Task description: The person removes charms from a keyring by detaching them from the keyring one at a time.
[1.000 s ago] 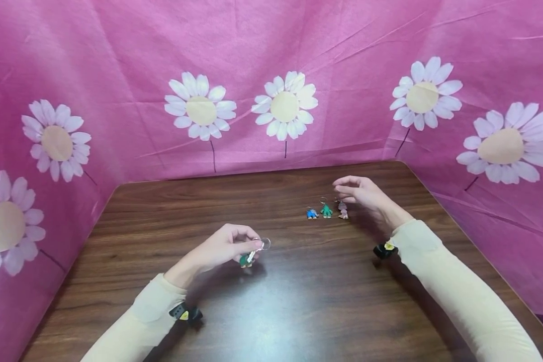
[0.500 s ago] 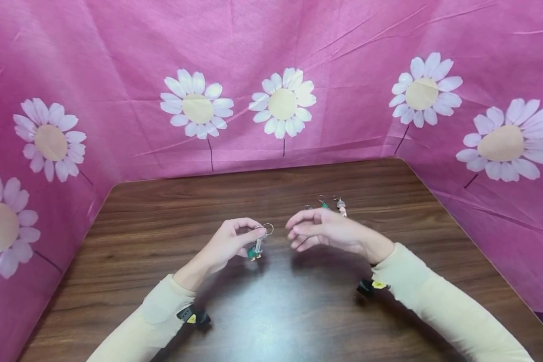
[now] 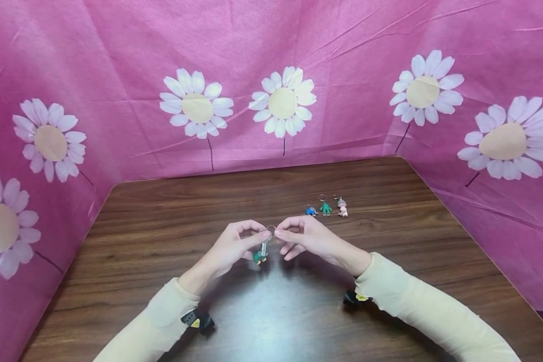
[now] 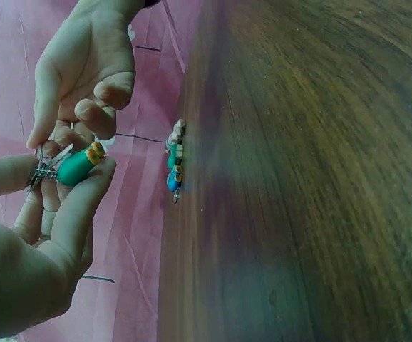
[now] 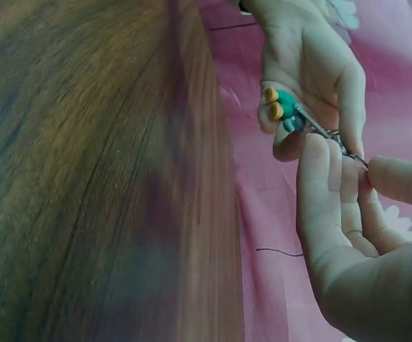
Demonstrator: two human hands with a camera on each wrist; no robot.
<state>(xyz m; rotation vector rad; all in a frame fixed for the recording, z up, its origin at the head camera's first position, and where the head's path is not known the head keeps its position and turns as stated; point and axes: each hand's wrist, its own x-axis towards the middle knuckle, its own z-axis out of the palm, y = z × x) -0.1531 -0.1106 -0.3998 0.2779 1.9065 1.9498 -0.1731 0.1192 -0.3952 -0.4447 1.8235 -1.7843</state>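
Observation:
Above the middle of the table, my left hand [image 3: 230, 247] pinches a keychain by its metal hardware between thumb and finger. From it hang a silver key [image 3: 264, 248] and a small green figure [image 4: 76, 168] with orange feet, the figure near the curled fingertips in the left wrist view. My right hand [image 3: 315, 240] meets it from the other side, thumb and index finger pinching the edge of the split ring [image 3: 271, 228]. Its other fingers are loosely curled below. Fingers hide part of the ring in both wrist views.
Behind my right hand, three more figure keychains lie in a row on the wooden table [image 3: 172, 201]: a blue one [image 3: 310, 211], a green one [image 3: 326, 208] and a pink-and-grey one [image 3: 342, 207]. A pink cloth [image 3: 344, 40] with daisies walls the table's back and sides.
My right hand has come from beside the row of keychains, left and nearer, to the split ring. My left hand has shifted slightly right with its keychain.

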